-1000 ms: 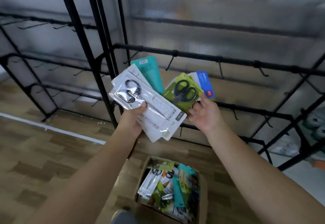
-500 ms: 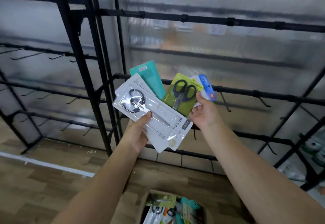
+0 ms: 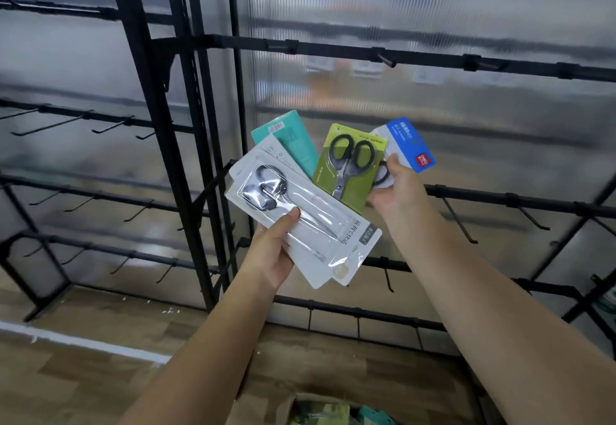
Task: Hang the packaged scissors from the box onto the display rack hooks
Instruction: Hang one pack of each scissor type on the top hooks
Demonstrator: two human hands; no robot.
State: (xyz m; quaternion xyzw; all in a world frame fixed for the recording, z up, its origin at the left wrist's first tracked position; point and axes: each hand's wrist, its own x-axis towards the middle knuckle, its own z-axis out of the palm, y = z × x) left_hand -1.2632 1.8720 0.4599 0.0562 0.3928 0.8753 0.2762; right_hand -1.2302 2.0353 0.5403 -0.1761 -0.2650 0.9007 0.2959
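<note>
Scissor packs (image 3: 300, 218) fanned across both hands

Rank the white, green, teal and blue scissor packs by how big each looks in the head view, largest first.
1. white pack, in front in the left hand
2. green pack
3. teal pack and blue pack: both partly hidden, so unranked. The right hand holds the blue pack.

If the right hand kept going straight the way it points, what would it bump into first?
Probably the black rack bar up ahead, with its hook. The right hand points up and forward; depth is unclear, so that's a guess.
</note>
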